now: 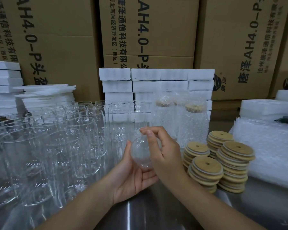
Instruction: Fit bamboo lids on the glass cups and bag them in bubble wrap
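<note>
Two hands meet on one cup (140,153), held tilted above the steel table (140,213). The left hand (133,176) cradles it from below with its thumb on the side, and the right hand (166,155) pinches its far edge. Just right stand four stacks of lids (234,156). Left, a crowd of bare cups (56,143). Behind, bagged cups (193,120), bubble wrap (269,146) at right, foam blocks (145,80), then cartons (156,30).

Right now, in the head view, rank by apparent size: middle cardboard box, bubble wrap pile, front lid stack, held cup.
1. middle cardboard box
2. bubble wrap pile, cut off by the frame edge
3. front lid stack and held cup look alike; the clear cup's outline is hard to trace, so unranked.
</note>
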